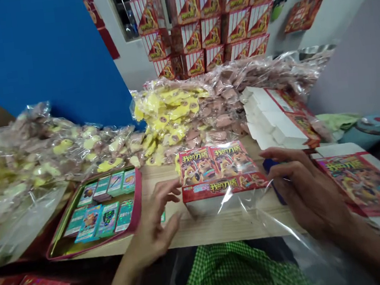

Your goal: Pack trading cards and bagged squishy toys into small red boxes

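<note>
The left grip [150,227] is wide open, with its fingers spread and curved and nothing held. Its fingertips [172,185] are just beside the left end of the red box [219,171]. The right grip [307,188] is also open, with curved fingers near the box's right end, and it holds nothing that can be seen.

The box lies flat between both grips, at 12 o'clock from the person's lap. Its top is glossy red and printed with cartoon dogs and a large yellow Chinese title, and the same red print runs along its front side. The lower part looks white through a clear plastic film [253,215], which spreads from the box toward 5 o'clock and passes over the tabletop [227,225] edge.

A small blue object [272,174] is partly hidden behind the right grip. At 10 o'clock, a red-rimmed tray [56,237] holds rows of teal card packs [97,208]. Behind them, clear bags of yellow and pink small toys [179,111] are heaped. At 2 o'clock lie white-and-red carton pieces [276,119], and at 3 o'clock lies a flat printed red sheet [362,182]. Far at 12 o'clock, red display boxes [203,22] are stacked high.
</note>
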Demonstrator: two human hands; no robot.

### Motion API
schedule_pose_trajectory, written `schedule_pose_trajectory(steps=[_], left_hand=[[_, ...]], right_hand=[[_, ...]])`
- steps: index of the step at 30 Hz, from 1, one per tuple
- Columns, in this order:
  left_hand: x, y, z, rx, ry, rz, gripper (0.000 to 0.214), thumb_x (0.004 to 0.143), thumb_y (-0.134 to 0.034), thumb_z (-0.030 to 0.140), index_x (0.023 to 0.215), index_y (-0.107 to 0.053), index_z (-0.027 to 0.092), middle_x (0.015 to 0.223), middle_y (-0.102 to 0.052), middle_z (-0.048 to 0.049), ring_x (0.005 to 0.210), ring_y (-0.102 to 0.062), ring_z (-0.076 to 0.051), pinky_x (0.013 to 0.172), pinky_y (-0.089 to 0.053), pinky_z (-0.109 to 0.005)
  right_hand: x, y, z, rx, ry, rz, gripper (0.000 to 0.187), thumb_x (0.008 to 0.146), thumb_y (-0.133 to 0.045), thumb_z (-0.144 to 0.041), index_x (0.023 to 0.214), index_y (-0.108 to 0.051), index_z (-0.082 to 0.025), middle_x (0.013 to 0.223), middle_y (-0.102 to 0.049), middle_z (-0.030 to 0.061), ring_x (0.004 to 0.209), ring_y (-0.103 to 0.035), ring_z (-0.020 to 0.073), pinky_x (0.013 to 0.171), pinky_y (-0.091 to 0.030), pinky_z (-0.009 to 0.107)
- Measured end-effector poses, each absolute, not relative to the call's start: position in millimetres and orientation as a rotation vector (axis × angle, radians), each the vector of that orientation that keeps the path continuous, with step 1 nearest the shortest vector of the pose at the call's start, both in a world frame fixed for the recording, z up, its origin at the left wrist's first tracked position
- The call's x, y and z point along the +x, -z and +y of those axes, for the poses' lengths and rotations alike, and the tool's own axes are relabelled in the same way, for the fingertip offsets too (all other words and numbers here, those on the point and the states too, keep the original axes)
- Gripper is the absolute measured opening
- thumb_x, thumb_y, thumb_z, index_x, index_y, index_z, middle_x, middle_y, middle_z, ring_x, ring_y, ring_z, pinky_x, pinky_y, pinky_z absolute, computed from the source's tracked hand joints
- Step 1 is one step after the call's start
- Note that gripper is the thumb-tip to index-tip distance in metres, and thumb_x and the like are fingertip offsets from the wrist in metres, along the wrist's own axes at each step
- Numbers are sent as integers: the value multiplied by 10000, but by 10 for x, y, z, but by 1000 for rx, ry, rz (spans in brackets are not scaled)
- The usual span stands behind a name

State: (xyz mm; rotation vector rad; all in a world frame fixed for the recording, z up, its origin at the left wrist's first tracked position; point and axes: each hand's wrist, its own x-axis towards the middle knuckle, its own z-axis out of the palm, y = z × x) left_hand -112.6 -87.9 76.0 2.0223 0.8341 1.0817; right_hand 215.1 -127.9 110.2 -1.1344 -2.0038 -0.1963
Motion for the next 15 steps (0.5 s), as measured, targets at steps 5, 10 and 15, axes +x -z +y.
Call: schedule_pose_trajectory(steps=[5, 10, 15], left_hand=[[-767, -330, -1070, 2256, -1234, 899, 1084, 808, -791, 366, 1635, -104, 227, 1622, -290, -228, 1489, -336, -410, 1155, -394, -627], [-485, -213, -1141, 2118, -1776, 1174, 800, 775, -855, 394, 1459, -464, 252, 1485, -497, -144, 1371, -509, -335, 1140, -415, -558], [-603, -673, -1153, 1705, -1612, 1320, 74, 934, -673, 239, 928, -737, 275, 1083, -728, -11, 1054, -671, -217, 954, -518, -378]], right_hand=[[2085, -1060, -1251, -1178, 161, -1998, 161, 987, -468, -85, 1059, -531, -215, 1227, -605, 120, 1149, -627, 257, 928, -539, 406], [2051, -1108, -1275, -1153, 83, -2024, 153, 988, -462, -86, 1060, -530, -202, 1217, -610, 134, 1159, -621, 247, 929, -534, 389], [2133, -1186, -1362, -1226, -128, -1973, 80, 1003, -509, -166, 994, -569, -218, 1100, -658, 80, 1008, -658, 224, 806, -522, 339]])
